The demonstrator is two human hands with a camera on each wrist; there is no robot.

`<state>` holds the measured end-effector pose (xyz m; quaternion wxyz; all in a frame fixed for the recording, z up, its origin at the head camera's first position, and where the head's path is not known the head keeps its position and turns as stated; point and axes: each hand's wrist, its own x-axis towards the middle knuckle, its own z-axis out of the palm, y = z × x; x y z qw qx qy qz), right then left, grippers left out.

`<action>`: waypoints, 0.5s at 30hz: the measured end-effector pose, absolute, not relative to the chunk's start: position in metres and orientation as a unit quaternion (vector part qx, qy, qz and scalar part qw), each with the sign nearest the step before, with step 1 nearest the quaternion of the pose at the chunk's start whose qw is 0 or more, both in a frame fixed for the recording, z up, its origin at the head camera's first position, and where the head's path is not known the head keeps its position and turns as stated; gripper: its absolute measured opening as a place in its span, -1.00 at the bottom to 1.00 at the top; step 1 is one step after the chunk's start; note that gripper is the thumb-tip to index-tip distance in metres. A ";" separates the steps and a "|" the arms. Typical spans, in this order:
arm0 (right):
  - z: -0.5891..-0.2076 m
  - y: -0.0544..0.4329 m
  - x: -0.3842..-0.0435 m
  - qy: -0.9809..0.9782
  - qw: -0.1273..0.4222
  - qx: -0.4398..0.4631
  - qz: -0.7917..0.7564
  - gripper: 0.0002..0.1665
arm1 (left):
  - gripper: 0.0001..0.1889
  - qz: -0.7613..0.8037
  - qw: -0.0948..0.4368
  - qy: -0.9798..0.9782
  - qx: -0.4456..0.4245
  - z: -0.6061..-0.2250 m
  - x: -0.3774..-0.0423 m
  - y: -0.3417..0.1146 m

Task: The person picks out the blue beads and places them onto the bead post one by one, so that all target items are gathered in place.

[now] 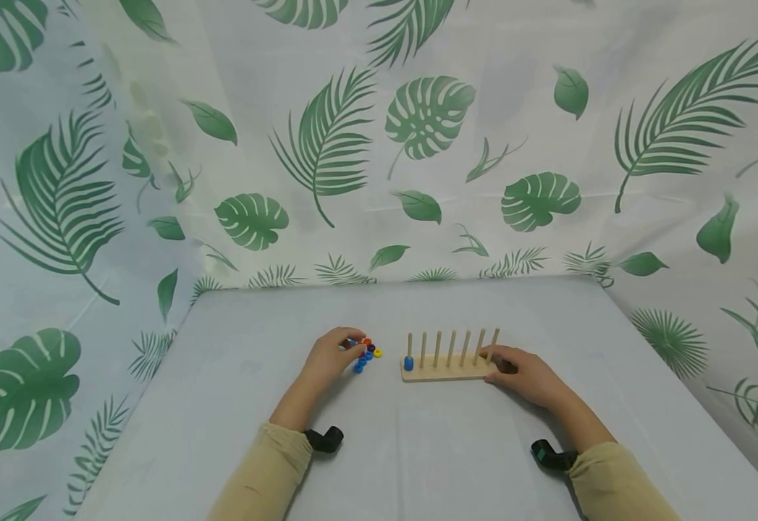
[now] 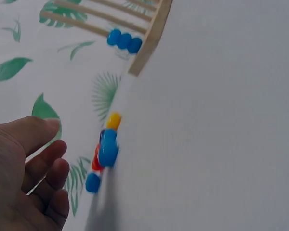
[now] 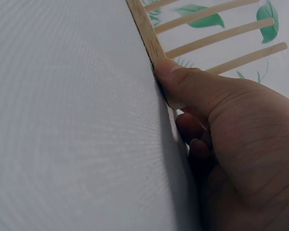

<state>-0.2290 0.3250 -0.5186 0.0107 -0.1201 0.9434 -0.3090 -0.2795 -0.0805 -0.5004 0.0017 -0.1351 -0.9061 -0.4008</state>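
Note:
Near the middle of the table lies a small group of loose beads, including blue beads [image 1: 368, 355], a yellow bead [image 1: 378, 353] and a red bead [image 1: 367, 341]. My left hand [image 1: 329, 358] hovers at their left side. In the left wrist view its thumb and loosely bent fingers stand apart, with no bead visible between them. To the right stands a wooden peg rack [image 1: 450, 373] with a row of several upright pegs. Three blue beads [image 2: 124, 40] are stacked on its leftmost peg. My right hand [image 1: 525, 373] grips the rack's right end, thumb [image 3: 171, 74] on the front edge.
A white cloth covers the table [image 1: 398, 449]. Leaf-printed curtains [image 1: 352, 145] rise behind it and at both sides. Black devices [image 1: 325, 439] are strapped at the wrists, below the beige sleeves.

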 end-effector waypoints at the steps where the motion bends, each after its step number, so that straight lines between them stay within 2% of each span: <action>1: -0.519 0.325 -0.229 0.944 0.010 -0.120 -0.308 -0.39 | -0.74 -0.400 0.001 -0.907 -0.128 -0.502 -0.280 -0.084; 6: -0.518 0.325 -0.228 0.943 0.011 -0.121 -0.310 -0.40 | -0.77 -0.384 0.007 -0.917 -0.107 -0.509 -0.281 -0.094; 15: -0.516 0.323 -0.227 0.944 0.013 -0.118 -0.309 -0.40 | -0.76 -0.361 0.026 -0.925 -0.117 -0.522 -0.285 -0.101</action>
